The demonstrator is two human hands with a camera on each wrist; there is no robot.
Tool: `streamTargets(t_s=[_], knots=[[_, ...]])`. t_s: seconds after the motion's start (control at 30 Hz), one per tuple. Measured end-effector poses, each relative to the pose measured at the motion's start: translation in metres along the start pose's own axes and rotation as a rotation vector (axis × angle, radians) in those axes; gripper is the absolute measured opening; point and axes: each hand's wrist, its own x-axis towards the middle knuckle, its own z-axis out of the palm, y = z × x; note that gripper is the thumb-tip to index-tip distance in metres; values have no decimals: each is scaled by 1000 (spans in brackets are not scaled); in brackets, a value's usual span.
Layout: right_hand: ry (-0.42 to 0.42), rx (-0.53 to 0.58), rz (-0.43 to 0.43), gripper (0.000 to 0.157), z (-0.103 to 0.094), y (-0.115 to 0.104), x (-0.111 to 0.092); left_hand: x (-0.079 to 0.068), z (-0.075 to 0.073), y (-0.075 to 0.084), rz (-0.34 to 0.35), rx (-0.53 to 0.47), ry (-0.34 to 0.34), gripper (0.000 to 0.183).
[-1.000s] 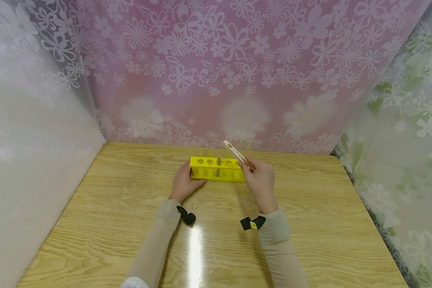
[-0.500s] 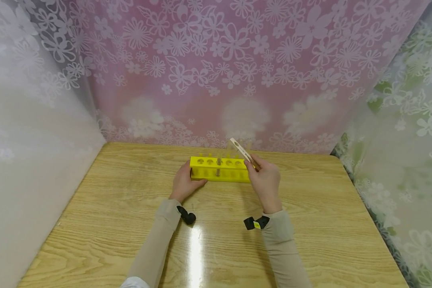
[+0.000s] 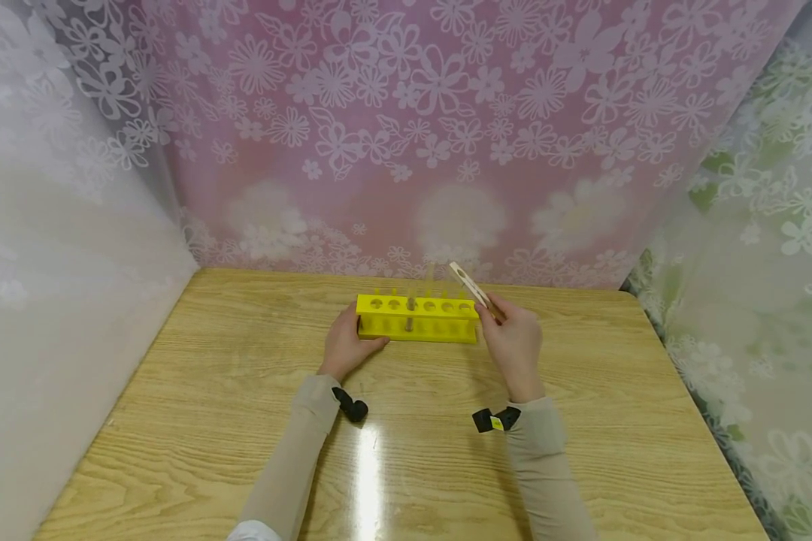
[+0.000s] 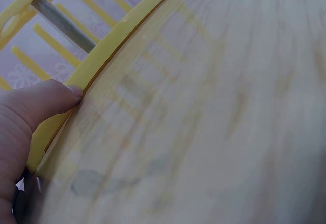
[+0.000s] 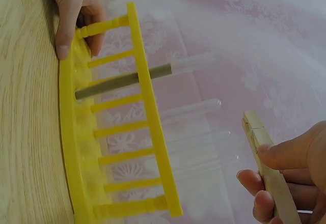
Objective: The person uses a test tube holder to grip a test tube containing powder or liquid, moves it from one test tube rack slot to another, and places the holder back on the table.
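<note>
A yellow test tube rack (image 3: 379, 328) stands on the table, and my left hand (image 3: 343, 344) grips its left end. In the left wrist view the thumb (image 4: 48, 102) presses on the rack's base, while the other fingers are out of sight. One test tube (image 5: 119, 84) with a grey-brown lower part stands in a hole of the rack. Several clear test tubes (image 5: 204, 109) with rounded ends up show behind it. My right hand (image 3: 514, 342) pinches a wooden test tube clamp (image 3: 470, 284) off the rack's right end. Nothing shows in the clamp's tip.
Wood-grain table surface (image 3: 406, 466) lies in front of the rack and to both sides. A pink flowered curtain (image 3: 379, 150) hangs close behind the rack, with pale sheets at left and right. Short yellow pegs line the rack's back.
My right hand has moved to the right with the wooden clamp, uncovering the rack's right end. The left hand and the rack have stayed in place.
</note>
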Motion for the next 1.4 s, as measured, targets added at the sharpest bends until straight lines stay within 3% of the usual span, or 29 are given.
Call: streamTargets(t_s=[0.6,1.03,1.4], knots=[[30,-99,68,32,-18,31,-3,-2,1,0,1,-29,12,73],[48,-120,183,31,-20,57,-11,-2,3,-3,6,-24,12,74],[87,-116,228,29,-20,73,-18,-3,1,1,1,-25,15,75]])
